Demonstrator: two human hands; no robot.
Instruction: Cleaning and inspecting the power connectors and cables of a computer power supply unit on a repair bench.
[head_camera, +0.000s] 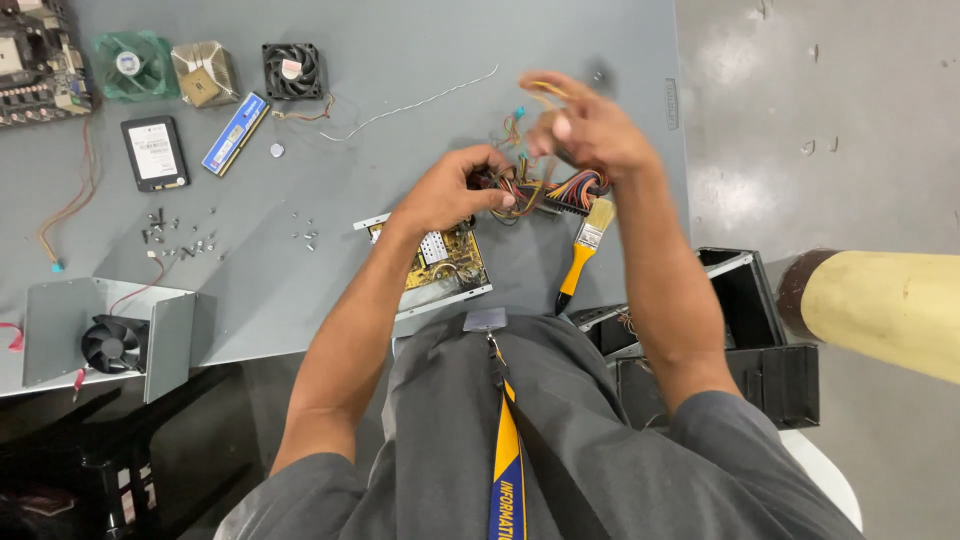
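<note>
Wire bundle is held near the table's right edge: left hand fingers clamped on it low, right hand fingers pinched on raised strands, blurred; circuit board and brush are beside it

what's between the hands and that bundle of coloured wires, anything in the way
Nothing visible. The left hand already rests on the wire bundle, and the right hand, blurred, has loose strands at its fingers. The yellow-handled brush lies beside the bundle.
</note>
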